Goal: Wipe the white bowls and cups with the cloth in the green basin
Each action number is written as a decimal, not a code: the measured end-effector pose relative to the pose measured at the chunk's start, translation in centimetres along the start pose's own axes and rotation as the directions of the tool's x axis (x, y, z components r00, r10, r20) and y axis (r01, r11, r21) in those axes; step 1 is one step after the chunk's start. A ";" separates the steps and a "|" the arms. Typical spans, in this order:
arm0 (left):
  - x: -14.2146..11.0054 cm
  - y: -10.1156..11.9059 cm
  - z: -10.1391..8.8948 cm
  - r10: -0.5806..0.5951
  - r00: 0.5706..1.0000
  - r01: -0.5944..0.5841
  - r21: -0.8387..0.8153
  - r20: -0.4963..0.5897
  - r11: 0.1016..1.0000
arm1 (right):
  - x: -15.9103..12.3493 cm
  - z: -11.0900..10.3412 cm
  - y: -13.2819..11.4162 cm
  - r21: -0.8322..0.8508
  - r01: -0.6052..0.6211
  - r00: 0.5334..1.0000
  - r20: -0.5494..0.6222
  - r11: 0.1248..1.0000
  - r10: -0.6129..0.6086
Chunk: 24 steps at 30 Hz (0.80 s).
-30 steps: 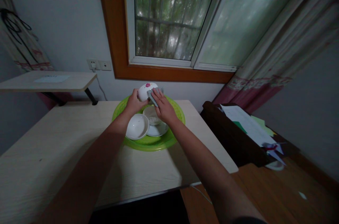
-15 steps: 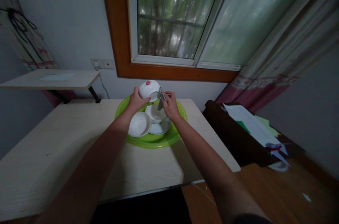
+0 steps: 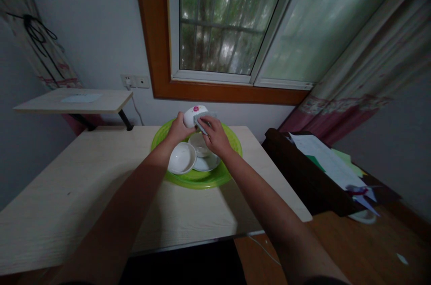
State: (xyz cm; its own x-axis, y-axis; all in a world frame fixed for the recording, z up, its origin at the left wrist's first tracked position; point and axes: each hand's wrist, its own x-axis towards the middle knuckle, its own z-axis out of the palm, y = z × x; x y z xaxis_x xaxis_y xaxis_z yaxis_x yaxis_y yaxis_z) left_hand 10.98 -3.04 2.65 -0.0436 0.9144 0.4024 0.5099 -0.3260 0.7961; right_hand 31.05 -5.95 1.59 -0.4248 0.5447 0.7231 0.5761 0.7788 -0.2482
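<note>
My left hand [image 3: 178, 130] grips a white bowl with a pink flower mark [image 3: 191, 116], held up and tilted over a green round tray [image 3: 202, 179]. Against that bowl my right hand [image 3: 214, 137] presses a grey cloth [image 3: 204, 119], fingers closed on it. In the tray below the hands lie a white shallow bowl [image 3: 182, 158] at the left and a white cup [image 3: 198, 143] standing on a white saucer [image 3: 207, 164].
The tray rests on a pale wooden table [image 3: 84, 186] under a window [image 3: 222, 20]. A small side table [image 3: 74, 100] stands at the left wall. To the right, a dark cabinet [image 3: 303, 173] carries papers [image 3: 323, 159]; a curtain hangs behind it.
My right hand pulled the cloth off the bowl half a second ago and has pressed it back onto the bowl's side. The view has shifted slightly.
</note>
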 end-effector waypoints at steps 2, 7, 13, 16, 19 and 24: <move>0.0 0.1 -0.1 -0.005 1.000 0.004 0.023 0.014 1.000 | 0.1 -0.1 -0.6 -0.014 0.022 0.998 0.066 1.000 -0.021; 0.1 0.0 0.0 -0.012 1.000 0.012 -0.026 -0.009 1.000 | 0.2 -0.3 -0.8 -0.055 -0.029 1.000 0.009 0.998 0.030; 0.1 -0.1 -0.2 -0.002 0.999 0.001 -0.019 -0.041 1.000 | 0.0 0.2 1.5 -0.050 -0.199 0.968 -0.167 0.979 0.189; 0.1 -0.1 -0.3 -0.013 0.999 0.013 -0.010 -0.051 1.000 | -0.2 0.7 2.2 0.027 -0.234 0.956 -0.177 0.972 0.235; 0.2 -0.3 -0.3 -0.015 0.999 0.014 -0.020 -0.052 1.000 | -0.2 0.8 2.3 0.057 -0.247 0.951 -0.176 0.967 0.253; 0.5 -0.6 -0.2 -0.043 0.997 0.042 -0.010 -0.066 0.999 | -0.1 0.6 1.7 0.017 -0.246 0.953 -0.175 0.969 0.245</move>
State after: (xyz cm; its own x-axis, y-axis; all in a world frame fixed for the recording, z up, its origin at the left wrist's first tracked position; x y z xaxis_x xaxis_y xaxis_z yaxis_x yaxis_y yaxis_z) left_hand 10.48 -2.46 2.47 -0.1221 0.9097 0.3970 0.4990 -0.2895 0.8168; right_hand 31.65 -4.49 0.67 -0.1412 0.6559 0.7415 0.6507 0.6260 -0.4298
